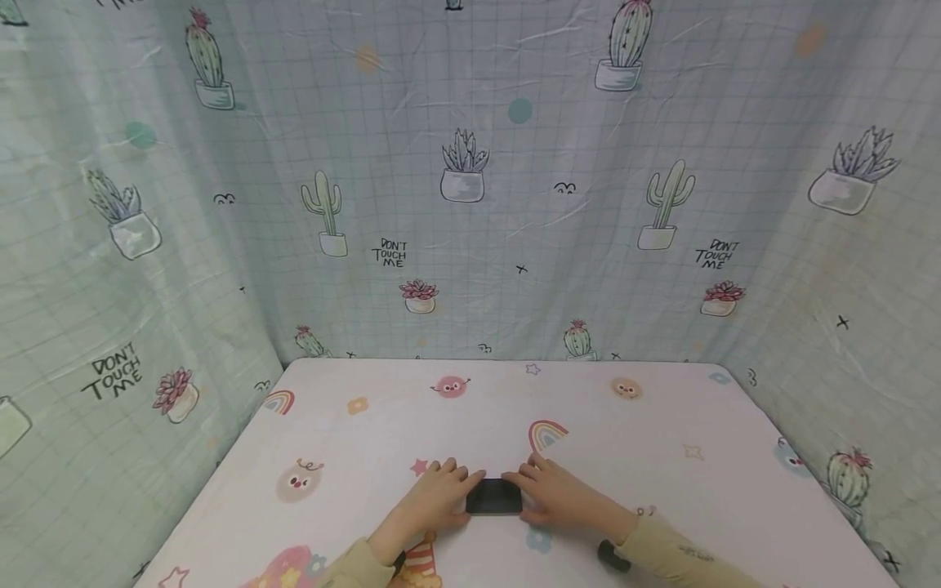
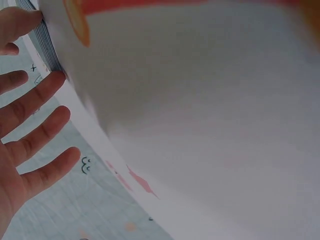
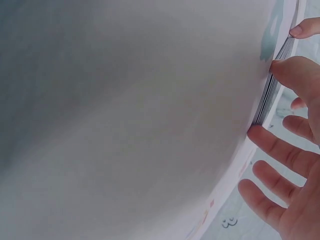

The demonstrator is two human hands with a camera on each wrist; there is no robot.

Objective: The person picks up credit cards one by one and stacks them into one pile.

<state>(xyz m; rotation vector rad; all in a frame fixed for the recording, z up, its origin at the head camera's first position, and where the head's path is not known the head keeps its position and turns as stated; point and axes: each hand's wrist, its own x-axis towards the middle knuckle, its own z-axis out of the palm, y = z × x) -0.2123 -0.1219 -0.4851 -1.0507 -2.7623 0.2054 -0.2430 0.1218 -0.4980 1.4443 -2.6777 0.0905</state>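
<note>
A black rectangular stack of thin cards [image 1: 493, 496] lies flat near the front middle of the table. Its layered edge shows as fine lines in the left wrist view, where the cards [image 2: 46, 47] sit between thumb and index finger. My left hand [image 1: 439, 495] holds the stack's left end, thumb at the near corner and index finger at the far one. At the opposite end my right hand [image 1: 550, 492] holds it the same way. In the right wrist view the remaining fingers [image 3: 272, 190] spread away from the cards [image 3: 265, 102].
The white table [image 1: 625, 445] carries printed rainbows, stars and smiling faces. A pale green curtain [image 1: 470, 237] with cactus prints stands along its back and both sides. A black wrist device [image 1: 613, 556] shows below the right sleeve [image 1: 672, 555].
</note>
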